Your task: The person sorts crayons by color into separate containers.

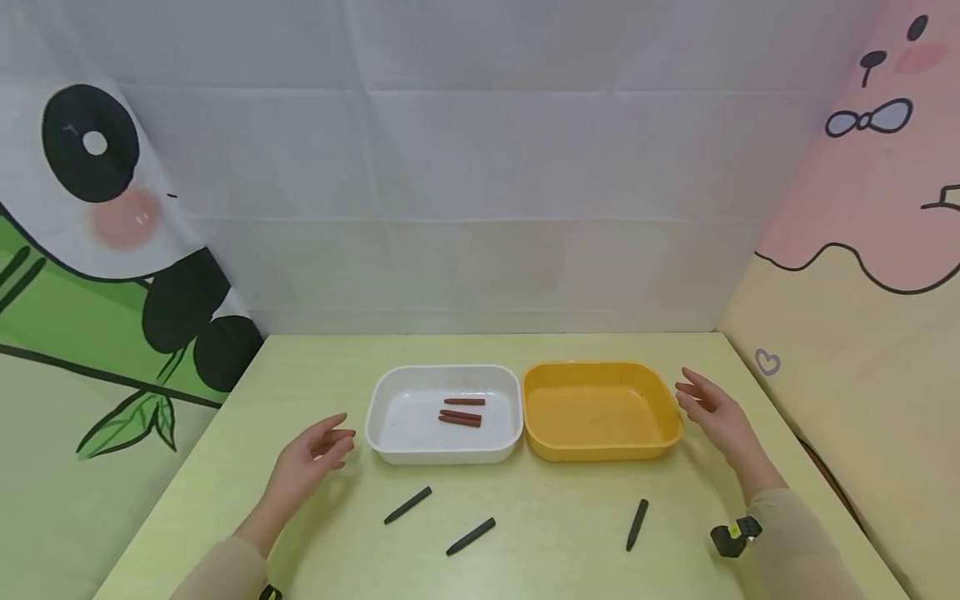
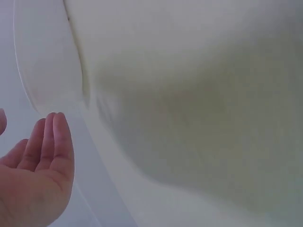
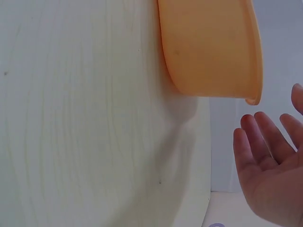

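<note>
A white tray [image 1: 382, 425] and a yellow tray [image 1: 600, 452] stand side by side on the table. In the white one lie three reddish-brown crayons [image 1: 461, 421]. Three black crayons are on the table in front: one [image 1: 407, 505] and another [image 1: 470, 537] below the white tray, and a third [image 1: 637, 525] below the yellow tray. My left hand [image 1: 311, 457], fingers loosely bent and holding nothing, hovers just left of the white tray. Beside the yellow tray's right end is my right hand [image 1: 718, 417], also holding nothing, its fingers relaxed and apart from the rim.
The pale wooden-look table [image 1: 547, 567] ends at a white cloth backdrop [image 1: 487, 208]. Printed cloth with cartoon figures hangs at the left [image 1: 112, 275] and right [image 1: 862, 208] sides. A dark device [image 1: 735, 536] is strapped at the right wrist.
</note>
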`<state>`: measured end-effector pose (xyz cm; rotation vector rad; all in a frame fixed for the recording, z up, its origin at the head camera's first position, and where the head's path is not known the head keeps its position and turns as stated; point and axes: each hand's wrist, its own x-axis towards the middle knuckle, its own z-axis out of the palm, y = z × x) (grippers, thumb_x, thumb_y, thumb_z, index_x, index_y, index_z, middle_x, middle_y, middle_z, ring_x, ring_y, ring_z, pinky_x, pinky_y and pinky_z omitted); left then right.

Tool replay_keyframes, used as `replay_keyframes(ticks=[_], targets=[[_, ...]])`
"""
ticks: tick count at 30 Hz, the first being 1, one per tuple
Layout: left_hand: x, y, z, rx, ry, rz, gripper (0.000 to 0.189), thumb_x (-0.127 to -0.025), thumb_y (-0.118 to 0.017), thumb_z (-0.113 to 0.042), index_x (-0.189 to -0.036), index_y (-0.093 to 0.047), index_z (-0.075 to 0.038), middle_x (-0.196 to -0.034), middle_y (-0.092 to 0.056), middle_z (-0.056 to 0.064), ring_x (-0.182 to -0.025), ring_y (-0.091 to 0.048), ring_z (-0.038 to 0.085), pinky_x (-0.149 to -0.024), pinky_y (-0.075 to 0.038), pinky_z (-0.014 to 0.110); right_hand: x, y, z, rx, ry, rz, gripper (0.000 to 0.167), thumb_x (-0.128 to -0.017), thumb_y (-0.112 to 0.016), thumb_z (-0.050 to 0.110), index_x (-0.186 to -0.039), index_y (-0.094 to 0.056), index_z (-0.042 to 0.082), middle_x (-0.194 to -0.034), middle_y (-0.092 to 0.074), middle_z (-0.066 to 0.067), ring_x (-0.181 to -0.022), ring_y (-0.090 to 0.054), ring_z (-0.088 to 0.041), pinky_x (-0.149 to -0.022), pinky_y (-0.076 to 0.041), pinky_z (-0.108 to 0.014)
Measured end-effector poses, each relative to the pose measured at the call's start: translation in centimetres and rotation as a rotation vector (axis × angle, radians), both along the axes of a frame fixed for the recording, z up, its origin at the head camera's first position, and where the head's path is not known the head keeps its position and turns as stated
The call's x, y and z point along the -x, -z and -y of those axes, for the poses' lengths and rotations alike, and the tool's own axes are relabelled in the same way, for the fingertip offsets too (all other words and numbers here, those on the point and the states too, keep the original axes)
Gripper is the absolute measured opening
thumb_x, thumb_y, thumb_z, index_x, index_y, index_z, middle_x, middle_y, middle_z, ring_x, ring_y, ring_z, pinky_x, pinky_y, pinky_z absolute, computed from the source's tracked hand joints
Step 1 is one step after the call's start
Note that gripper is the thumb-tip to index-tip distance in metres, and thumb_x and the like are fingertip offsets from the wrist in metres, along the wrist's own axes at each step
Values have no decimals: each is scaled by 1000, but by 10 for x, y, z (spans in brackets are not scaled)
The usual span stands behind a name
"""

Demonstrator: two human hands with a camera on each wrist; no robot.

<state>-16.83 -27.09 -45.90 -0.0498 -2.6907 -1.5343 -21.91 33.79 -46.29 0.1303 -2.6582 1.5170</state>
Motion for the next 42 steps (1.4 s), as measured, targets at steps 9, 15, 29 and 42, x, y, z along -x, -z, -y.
replay_keyframes(ticks=[9,15,29,42], targets=[[-16,7,-11,134,-27,-197,43,-93,-72,-19,-132,-59,-8,-106,-73,6,-94,-65,2,-75,-56,22,7,6,-6,26,-97,96,66,-103,-55,26,-157,-23,6,-144,-43,-32,-99,-59,-3,-82,-53,-17],[-23,16,-24,132,112,-283,45,-85,-78,-6,-127,-62,-4,-100,-74,9,-86,-68,7,-68,-57,27,12,12,-6,-9,-154,106,62,-104,-55,23,-156,-26,5,-143,-42,-35,-116,-55,-42,-83,-52,-19],[-26,31,-48,128,403,-342,53,-82,-81,-12,-130,-63,0,-109,-72,15,-92,-68,27,-69,-58,32,15,16,-9,-86,-196,107,57,-104,-54,24,-152,-35,2,-152,-35,-27,-113,-57,-39,-83,-49,-16],[-31,37,-59,368,377,-345,54,-74,-88,-21,-124,-70,-8,-117,-71,3,-102,-66,19,-87,-55,38,12,15,-7,-90,-177,140,56,-105,-52,26,-152,-36,1,-152,-35,-28,-126,-46,-49,-99,-49,-48]])
